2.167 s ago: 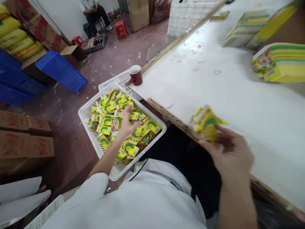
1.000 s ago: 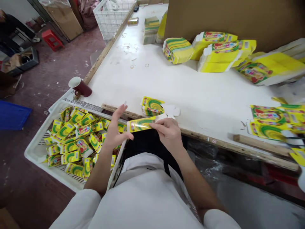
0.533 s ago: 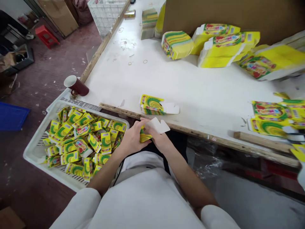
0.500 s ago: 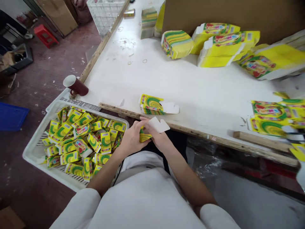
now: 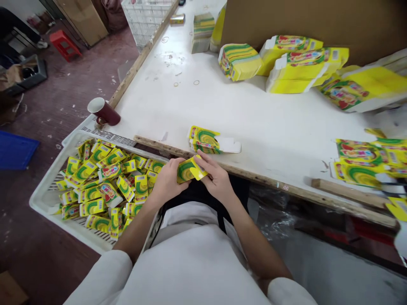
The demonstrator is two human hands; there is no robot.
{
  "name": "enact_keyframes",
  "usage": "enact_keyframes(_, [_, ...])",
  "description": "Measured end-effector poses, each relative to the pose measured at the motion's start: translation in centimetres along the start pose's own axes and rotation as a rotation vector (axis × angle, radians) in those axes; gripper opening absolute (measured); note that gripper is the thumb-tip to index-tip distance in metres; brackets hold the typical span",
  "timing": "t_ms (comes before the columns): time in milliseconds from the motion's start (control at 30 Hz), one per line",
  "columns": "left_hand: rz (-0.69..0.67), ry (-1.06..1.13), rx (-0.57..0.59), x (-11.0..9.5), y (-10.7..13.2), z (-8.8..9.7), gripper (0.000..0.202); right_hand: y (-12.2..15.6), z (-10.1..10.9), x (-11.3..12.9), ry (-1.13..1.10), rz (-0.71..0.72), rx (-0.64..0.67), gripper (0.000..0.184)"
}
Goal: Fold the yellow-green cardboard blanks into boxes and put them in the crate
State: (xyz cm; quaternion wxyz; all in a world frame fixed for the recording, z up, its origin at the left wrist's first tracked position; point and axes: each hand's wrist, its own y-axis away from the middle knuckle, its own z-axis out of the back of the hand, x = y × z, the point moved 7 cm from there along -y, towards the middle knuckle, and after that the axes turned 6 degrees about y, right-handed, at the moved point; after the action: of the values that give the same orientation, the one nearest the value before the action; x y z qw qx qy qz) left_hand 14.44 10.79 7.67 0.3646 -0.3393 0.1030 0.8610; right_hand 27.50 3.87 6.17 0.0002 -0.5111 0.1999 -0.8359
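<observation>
Between my two hands, just off the front edge of the table, is a small yellow and green carton. My left hand is closed round its left end. The fingers of my right hand pinch the yellow flap at its right end. Just beyond my hands, a few flattened cartons lie on the white table, white flaps pointing right. At my left, a white plastic crate holds many similar yellow cartons.
A maroon mug lies tilted at the table's left corner. Stacks of flat cartons stand along the back by a brown cardboard sheet. More cartons lie at the right, beside a wooden strip. A red stool stands on the floor.
The carton's white flap, which stood up by my right hand, is no longer seen; a yellow flap now folds over that end. My right hand has shifted slightly right, and the view has tilted slightly.
</observation>
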Motion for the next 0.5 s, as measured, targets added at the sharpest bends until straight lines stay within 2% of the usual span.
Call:
enact_keyframes(100, [-0.021,-0.002,0.026,-0.1,0.2,1.0,0.054,0.2,0.0,-0.1,0.055,0.047,0.143,0.041])
enact_keyframes(267, [-0.065,0.021,0.072,-0.6,-0.2,1.4,0.059,-0.2,1.2,0.6,0.055,0.103,0.246,0.026])
enact_keyframes(333, [-0.082,-0.007,0.054,-1.0,-0.5,1.5,0.058,-0.6,1.4,0.7,0.049,0.080,0.187,0.021])
enact_keyframes(400, [-0.095,-0.050,0.015,-1.4,-0.7,1.7,0.055,-0.8,1.4,0.5,0.057,0.037,0.064,0.019])
enact_keyframes(433, [-0.097,-0.064,0.000,-1.4,-0.8,1.9,0.055,-0.8,1.2,0.4,0.068,0.023,0.021,0.022])
enact_keyframes(500, [-0.094,-0.067,-0.010,-1.3,-0.9,2.0,0.055,-0.7,0.6,0.3,0.098,0.030,0.012,0.030])
